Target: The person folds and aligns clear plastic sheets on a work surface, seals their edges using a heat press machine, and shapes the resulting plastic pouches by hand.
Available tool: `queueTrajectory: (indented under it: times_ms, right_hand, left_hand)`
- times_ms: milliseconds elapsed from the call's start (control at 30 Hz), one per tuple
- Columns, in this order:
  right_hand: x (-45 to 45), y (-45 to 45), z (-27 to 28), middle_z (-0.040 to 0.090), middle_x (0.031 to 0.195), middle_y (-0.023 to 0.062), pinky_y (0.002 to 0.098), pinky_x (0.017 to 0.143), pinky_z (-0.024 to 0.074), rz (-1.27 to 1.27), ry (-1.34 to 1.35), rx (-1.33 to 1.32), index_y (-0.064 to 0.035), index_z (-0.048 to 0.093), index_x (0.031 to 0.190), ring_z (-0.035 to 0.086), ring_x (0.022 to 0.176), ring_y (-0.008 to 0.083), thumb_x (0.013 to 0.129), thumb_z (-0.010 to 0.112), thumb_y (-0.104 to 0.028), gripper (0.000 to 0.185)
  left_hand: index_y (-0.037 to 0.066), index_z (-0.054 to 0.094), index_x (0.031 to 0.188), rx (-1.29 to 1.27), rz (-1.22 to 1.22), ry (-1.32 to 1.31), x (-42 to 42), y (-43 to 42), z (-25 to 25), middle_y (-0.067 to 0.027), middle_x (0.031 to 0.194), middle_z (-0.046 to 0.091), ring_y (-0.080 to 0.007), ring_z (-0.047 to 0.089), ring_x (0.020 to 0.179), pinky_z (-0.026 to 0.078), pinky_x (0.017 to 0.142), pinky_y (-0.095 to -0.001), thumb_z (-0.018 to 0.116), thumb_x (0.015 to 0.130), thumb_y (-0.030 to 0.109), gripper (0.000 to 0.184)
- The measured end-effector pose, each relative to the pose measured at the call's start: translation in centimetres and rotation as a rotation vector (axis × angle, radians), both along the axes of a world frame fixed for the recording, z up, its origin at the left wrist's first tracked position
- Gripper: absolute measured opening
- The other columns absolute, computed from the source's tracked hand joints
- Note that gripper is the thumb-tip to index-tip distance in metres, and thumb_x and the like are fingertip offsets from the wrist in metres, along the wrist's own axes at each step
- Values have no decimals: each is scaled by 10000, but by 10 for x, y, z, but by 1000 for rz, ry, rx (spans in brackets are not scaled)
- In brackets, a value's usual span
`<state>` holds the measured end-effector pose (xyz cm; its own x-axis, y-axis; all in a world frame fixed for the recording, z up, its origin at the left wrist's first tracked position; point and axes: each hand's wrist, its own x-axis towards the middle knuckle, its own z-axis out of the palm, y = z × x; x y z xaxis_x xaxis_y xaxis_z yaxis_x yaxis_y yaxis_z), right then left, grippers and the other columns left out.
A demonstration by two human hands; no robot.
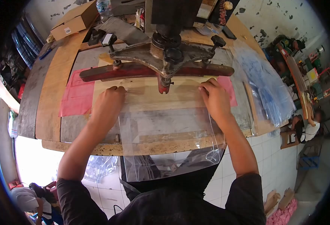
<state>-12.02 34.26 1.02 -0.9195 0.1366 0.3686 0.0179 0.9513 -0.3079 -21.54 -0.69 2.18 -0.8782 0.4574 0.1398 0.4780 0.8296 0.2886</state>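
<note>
A clear plastic sheet (165, 125) stretches between my hands, its near end hanging over the table edge toward my lap. My left hand (111, 100) is closed on the sheet's far left corner, fingers curled. At the far right corner, my right hand (215, 98) pinches the sheet between thumb and fingers. Both hands rest on a pale yellowish board (153, 98), just in front of a press with a long red bar (135, 72). The bar runs across above the sheet's far edge; whether it touches the sheet I cannot tell.
Pink cloth (77, 92) lies left of the board. A pile of clear plastic pieces (266, 90) is on the right. A cardboard box (74, 21), a water bottle (104, 9) and a phone (229, 32) are farther back. Other people (32, 200) are at lower left and far right.
</note>
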Motion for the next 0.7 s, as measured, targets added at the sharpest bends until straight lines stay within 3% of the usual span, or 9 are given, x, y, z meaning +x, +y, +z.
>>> queueTrajectory:
  times_ms: [133,200,300,367,400,467,533,600,700]
  right_hand:
    - [10,12,8,694,997,117,479,777,577,88,-36,-147,-68,799,1093,717,866,362,986,705,-139,159]
    - [16,15,20,693,1019,139,394,807,549,118,-115,40,-66,803,1206,696,936,296,1004,688,-83,233]
    - [14,26,33,653,957,132,374,800,516,161,-258,-117,-83,793,1268,643,892,270,1037,652,-79,270]
    - [13,32,33,630,934,128,373,783,503,177,-279,-128,-96,788,1290,617,855,263,1048,641,-80,284]
    - [12,34,33,607,912,125,373,765,489,195,-301,-140,-109,782,1313,591,818,255,1058,630,-81,299]
    - [8,42,23,589,900,123,375,761,484,221,-275,-180,-116,780,1324,578,802,252,1060,629,-82,306]
    - [3,41,26,571,888,121,378,756,479,247,-251,-222,-124,777,1334,566,786,248,1061,629,-83,313]
    - [-4,38,38,664,1022,164,425,820,522,153,-392,-203,-123,775,1324,654,905,320,1039,634,-79,320]
    - [-5,33,38,661,1030,155,424,819,522,108,-376,-242,-118,776,1322,649,899,320,1033,633,-65,326]
  left_hand:
    - [-43,752,1143,150,-91,-45,4,-9,9,-272,1069,749,-438,730,968,570,851,-501,667,998,111,228]
    - [-49,751,1158,188,-108,-72,7,-12,14,-264,1062,753,-427,734,950,575,845,-481,666,999,108,239]
    - [-58,743,1197,248,-96,-126,7,-13,14,-244,1047,759,-371,739,888,576,823,-430,675,1001,103,263]
    - [-63,733,1232,315,-68,-185,4,-17,6,-207,1012,769,-267,732,844,569,792,-387,676,999,69,274]
    - [-63,733,1232,317,-68,-185,2,-18,4,-207,1012,769,-267,732,844,569,792,-387,676,999,69,274]
    - [-62,729,1251,393,-31,-276,-1,-19,1,-170,983,775,-186,704,826,555,766,-351,674,1001,44,278]
    - [-62,730,1251,377,-15,-314,-6,-17,6,-158,977,777,-170,692,818,550,763,-340,666,1000,30,275]
    - [-63,730,1251,358,4,-353,-11,-15,7,-145,972,779,-154,679,811,545,759,-329,659,999,16,274]
    - [-52,742,1229,395,23,-357,-16,-13,7,-150,963,781,-175,675,791,538,758,-335,658,1011,44,253]
